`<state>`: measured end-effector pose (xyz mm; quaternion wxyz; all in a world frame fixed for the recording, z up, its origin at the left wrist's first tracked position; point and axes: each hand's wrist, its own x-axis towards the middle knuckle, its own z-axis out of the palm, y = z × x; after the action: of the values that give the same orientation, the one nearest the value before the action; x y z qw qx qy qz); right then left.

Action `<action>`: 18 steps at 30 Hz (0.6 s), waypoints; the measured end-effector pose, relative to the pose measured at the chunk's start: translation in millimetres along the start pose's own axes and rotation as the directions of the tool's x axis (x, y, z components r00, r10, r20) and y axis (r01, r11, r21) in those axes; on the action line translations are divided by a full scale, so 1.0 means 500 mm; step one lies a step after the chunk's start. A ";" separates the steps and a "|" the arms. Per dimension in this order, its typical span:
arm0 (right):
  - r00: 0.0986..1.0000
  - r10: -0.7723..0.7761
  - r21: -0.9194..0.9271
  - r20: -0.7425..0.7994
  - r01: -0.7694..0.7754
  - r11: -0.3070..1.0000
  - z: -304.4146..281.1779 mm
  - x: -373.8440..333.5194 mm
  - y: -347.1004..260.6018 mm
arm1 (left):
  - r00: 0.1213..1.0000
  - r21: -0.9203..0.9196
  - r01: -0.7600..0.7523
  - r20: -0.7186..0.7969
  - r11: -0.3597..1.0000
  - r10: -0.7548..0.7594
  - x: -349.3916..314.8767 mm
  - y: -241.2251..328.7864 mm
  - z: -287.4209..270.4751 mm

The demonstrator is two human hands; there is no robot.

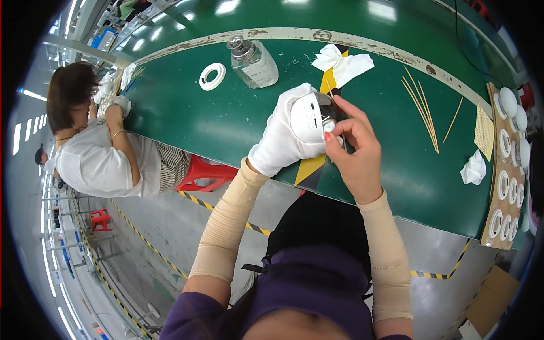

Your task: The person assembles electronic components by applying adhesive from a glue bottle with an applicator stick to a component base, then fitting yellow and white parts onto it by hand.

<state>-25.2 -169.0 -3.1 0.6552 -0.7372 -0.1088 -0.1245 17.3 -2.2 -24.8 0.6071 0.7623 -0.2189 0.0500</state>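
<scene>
My left hand [280, 139], in a white glove, is closed around a white rounded plastic housing [305, 124] with small cut-outs in its face. The housing is tilted, its hollow side facing right, and small parts show inside. My bare right hand [362, 158] is at that hollow side, thumb and fingertips pinched together. Whatever lies between those fingertips is too small to name. A thin wooden stick [329, 88] pokes up beside the right index finger; how it is held is hidden. Both hands are above the green table [226, 130].
A glass bottle with metal cap [259, 63] and a white ring [212, 76] lie far left. White cloths [351, 68], wooden sticks [422, 110] and a crumpled wipe [474, 169] are to the right. White rings fill a brown board [497, 192]. A co-worker [96, 136] sits left.
</scene>
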 end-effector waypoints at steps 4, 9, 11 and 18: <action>1.000 0.022 -0.051 0.015 -0.021 0.998 -0.002 -0.008 -0.001 | 1.000 -0.002 -0.014 0.005 1.000 0.014 0.001 -0.003 -0.001; 0.998 -0.025 -0.011 -0.051 0.024 1.000 0.009 0.020 0.002 | 1.000 0.002 -0.025 0.002 1.000 0.025 0.005 -0.001 0.005; 0.998 -0.029 -0.027 -0.051 0.028 0.999 0.011 0.018 -0.002 | 0.999 0.024 -0.043 0.002 0.999 0.043 0.002 -0.004 0.002; 0.998 -0.009 -0.055 -0.059 0.006 0.998 0.011 -0.003 -0.009 | 1.000 0.037 -0.023 0.009 0.999 0.022 0.004 0.001 -0.004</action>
<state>-27.7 -162.8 0.1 0.6371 -0.7506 -0.0886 -0.1514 19.1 -1.1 -23.1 0.5911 0.7712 -0.2292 0.0576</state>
